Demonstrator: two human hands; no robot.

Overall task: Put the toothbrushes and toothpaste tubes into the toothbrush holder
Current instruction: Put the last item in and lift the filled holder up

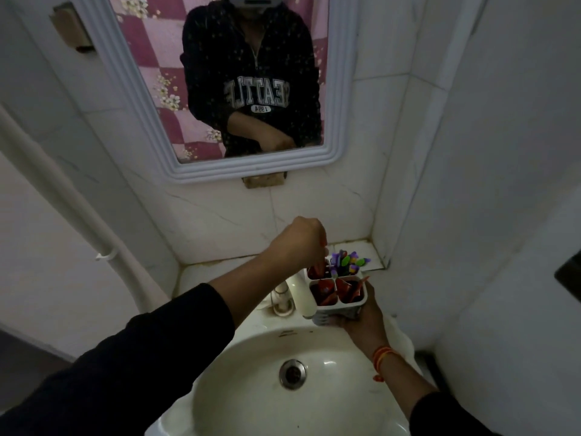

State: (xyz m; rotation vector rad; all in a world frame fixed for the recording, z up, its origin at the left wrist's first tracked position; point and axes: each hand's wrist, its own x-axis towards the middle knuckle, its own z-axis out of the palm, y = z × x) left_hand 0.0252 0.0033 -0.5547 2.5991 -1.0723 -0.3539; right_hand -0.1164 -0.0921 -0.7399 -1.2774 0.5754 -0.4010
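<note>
From the head view we see our right hand wrapped around the lower front and right side of the white toothbrush holder, its grip pressed together on the holder and keeping it lifted over the back edge of the sink, just right of the tap. The holder is split into four compartments. The far right one carries a bunch of toothbrushes with purple and green heads standing upright, their tops fanning out above the rim. The two near compartments hold red toothpaste tubes, standing and slightly tilted, one orange-red end poking past the right rim.

Our left hand reaches in from the left, above the far left compartment, fingers curled and pointing down. Something red sits inside that compartment right under the fingertips; the grip is bunched together, but we cannot tell whether it pinches that red thing or only touches it.

A red and orange thread band circles the right wrist. Both arms wear dark sleeves. The drain lies in the middle of the basin. On the tiled wall above, a white-framed mirror reflects a dark sweatshirt and a pink checked cloth.
</note>
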